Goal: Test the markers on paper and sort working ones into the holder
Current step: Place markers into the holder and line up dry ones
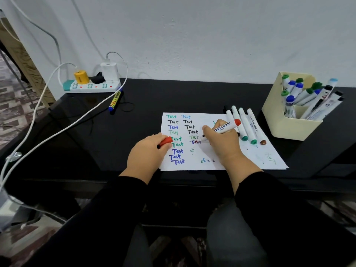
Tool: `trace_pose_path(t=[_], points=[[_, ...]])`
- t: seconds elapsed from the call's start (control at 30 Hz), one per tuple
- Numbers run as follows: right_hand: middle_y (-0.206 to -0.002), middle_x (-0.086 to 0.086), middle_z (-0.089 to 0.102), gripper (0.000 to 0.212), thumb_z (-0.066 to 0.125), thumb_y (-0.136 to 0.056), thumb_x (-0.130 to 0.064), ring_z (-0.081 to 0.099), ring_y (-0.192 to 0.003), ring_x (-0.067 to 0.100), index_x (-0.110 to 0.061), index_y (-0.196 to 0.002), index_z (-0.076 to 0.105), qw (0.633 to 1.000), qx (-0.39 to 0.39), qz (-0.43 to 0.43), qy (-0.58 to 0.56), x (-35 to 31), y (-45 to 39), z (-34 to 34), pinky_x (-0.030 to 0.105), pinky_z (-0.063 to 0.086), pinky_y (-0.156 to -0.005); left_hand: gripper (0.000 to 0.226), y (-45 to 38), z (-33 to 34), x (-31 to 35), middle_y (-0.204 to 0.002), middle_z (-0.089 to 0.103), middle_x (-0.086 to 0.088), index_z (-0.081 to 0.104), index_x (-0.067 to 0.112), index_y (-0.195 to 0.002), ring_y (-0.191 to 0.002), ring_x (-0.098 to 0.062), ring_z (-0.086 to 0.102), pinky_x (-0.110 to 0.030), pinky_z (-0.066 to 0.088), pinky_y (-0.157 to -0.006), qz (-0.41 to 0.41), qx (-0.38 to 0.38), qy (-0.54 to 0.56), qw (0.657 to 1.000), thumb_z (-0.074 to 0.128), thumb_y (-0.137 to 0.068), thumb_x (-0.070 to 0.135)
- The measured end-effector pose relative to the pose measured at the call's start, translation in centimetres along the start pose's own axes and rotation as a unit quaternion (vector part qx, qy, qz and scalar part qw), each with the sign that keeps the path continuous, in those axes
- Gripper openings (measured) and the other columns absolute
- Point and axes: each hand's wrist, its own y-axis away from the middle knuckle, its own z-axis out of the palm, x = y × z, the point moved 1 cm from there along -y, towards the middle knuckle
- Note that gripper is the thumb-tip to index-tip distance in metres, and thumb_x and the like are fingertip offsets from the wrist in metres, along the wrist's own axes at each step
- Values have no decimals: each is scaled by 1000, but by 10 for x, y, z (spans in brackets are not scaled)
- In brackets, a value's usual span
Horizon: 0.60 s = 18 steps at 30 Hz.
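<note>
Red whiteboard marker [221,130] is gripped in right hand [221,141], tip on paper [217,143]; red cap [165,142] is pinched in left hand [148,153]. Light, steady strokes are advised.

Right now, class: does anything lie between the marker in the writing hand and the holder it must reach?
Yes. The red-ended marker in the right hand has four loose markers lying on the paper between it and the cream holder.
</note>
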Motion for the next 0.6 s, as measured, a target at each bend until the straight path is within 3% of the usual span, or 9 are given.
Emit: trace_pose_path(t=[0.07,0.13,0.37,0.6], points=[[-51,-3,33,41,61,-82,-12,34,-45,7,-19,-56,30,1000,-9,-9,7,0,1,1,14,28,-39,31,0,0,1,-128,57,5,60,26,-122,-114,-11,50,-16,30,-80,2,1,-9,1000,52,-93,36],[-52,-4,29,43,61,-83,-10,32,-48,9,-20,-56,28,1000,-23,-13,10,1,2,1,13,25,-38,30,0,1,1,-123,59,5,61,26,-119,-110,-11,52,-17,31,-78,6,3,-17,1000,52,-93,37],[-48,-7,32,44,64,-83,-15,32,-45,7,-19,-56,30,997,-58,-21,36,2,4,2,16,28,-42,34,0,2,0,-136,51,6,57,27,-126,-128,-11,42,-22,33,-96,6,-11,-21,1000,50,-94,37],[-53,-2,30,39,57,-82,-8,31,-46,7,-18,-57,29,998,-29,-26,41,2,3,1,16,27,-44,32,2,-1,4,-134,53,5,57,26,-126,-127,-12,42,-22,33,-91,0,-22,-15,1000,49,-95,35]])
